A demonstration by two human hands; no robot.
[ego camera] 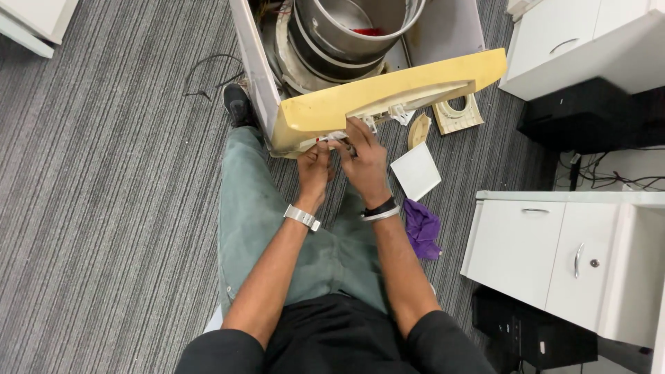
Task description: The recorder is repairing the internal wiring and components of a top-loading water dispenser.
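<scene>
Yellowed panel [388,93] rests tilted across opened washer cabinet [443,31]; left hand [313,170] and right hand [364,161] pinch fittings at its underside edge.

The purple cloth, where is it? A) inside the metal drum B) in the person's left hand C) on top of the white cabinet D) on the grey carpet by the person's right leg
D: the purple cloth lies crumpled on the carpet beside the right leg, just below the white square tile, and neither hand touches it.
</scene>
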